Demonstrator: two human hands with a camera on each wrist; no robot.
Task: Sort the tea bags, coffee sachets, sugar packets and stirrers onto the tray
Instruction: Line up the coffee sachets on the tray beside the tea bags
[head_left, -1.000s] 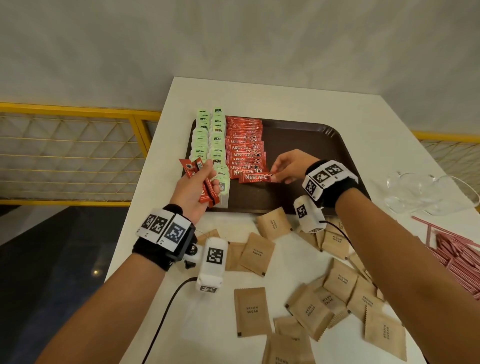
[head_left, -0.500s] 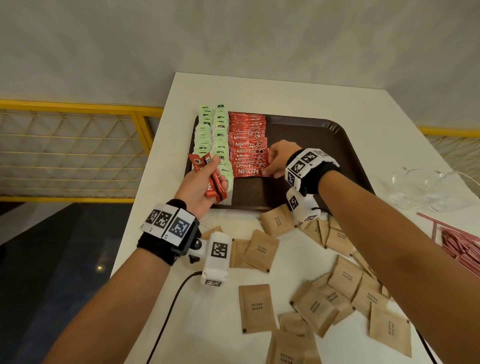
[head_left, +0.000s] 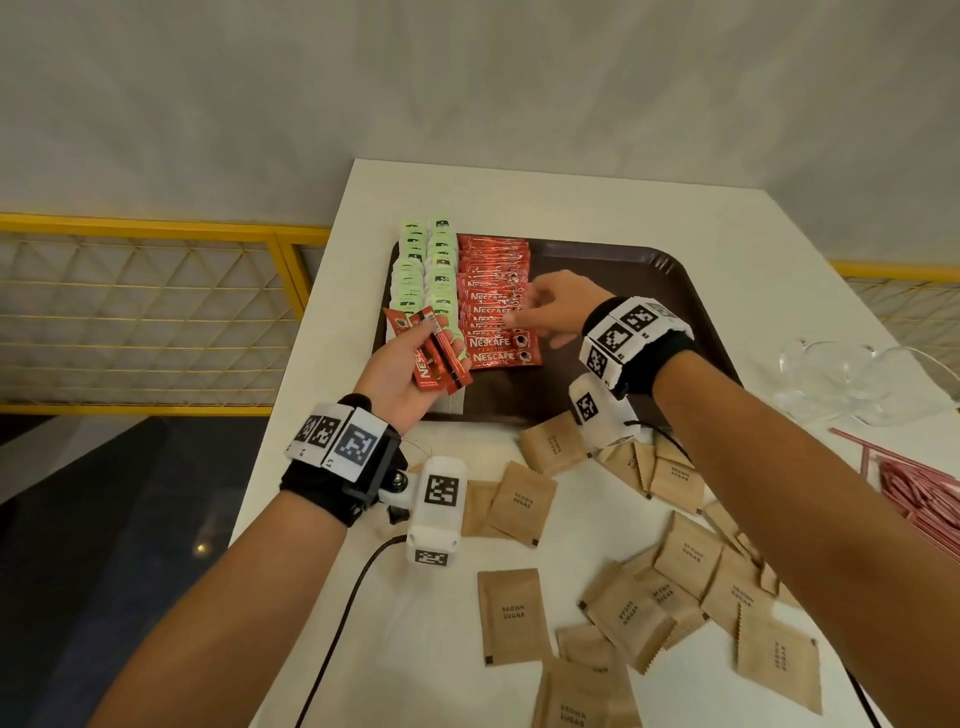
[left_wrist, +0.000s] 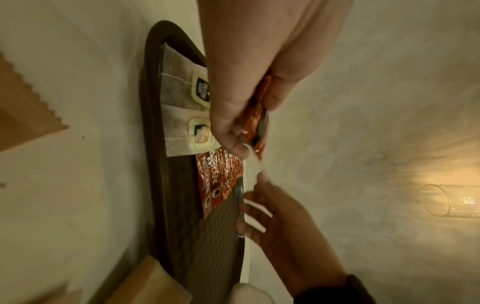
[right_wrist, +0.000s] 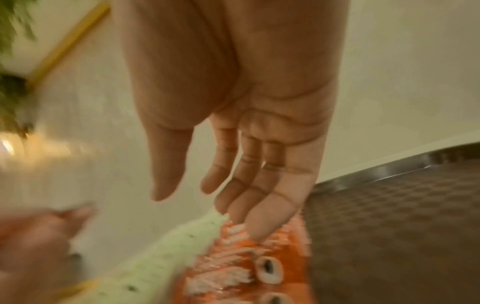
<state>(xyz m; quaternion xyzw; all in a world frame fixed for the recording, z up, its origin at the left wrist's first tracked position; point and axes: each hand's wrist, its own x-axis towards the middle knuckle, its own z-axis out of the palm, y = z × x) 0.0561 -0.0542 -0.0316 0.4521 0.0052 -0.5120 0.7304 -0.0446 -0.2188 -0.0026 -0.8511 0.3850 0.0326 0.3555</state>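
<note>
Now our left hand (head_left: 400, 374) clamps slim red foil coffee sachets (head_left: 441, 358), long axes toward twelve o'clock, at nine o'clock from our loose-fingered right hand (head_left: 550, 312).

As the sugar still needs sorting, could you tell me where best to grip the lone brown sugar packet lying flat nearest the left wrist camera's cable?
Probably pinch the brown sugar packet by its crimped top edge, coming from above. It lies flat on the white table, apart from the other packets, so every edge is free; thumb and forefinger can lift one edge.
</note>
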